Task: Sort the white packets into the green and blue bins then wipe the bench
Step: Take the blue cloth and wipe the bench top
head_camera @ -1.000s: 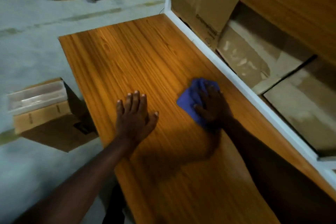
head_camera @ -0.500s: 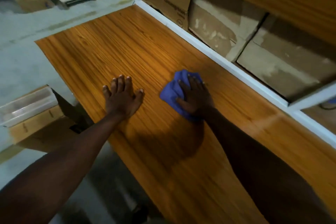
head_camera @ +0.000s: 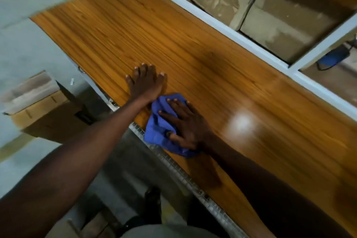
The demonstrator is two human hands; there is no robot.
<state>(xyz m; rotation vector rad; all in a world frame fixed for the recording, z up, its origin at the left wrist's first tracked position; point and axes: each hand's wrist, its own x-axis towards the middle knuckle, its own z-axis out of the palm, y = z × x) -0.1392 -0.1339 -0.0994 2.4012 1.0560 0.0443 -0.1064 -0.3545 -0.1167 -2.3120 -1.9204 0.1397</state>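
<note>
The wooden bench runs from the far left to the near right, shiny with a light glare. My right hand lies flat on a crumpled blue cloth, pressing it onto the bench at the near edge. My left hand rests palm down on the bare wood just beyond the cloth, fingers together and holding nothing. No white packets and no green or blue bins are in view.
A white shelf frame borders the bench's far side, with cardboard boxes behind it. A cardboard box stands on the concrete floor at the left. A blue object with a cable sits at the right edge.
My right hand has dragged the blue cloth back from the far side of the bench to its near edge. The left hand stays flat on the wood. The camera has shifted right.
</note>
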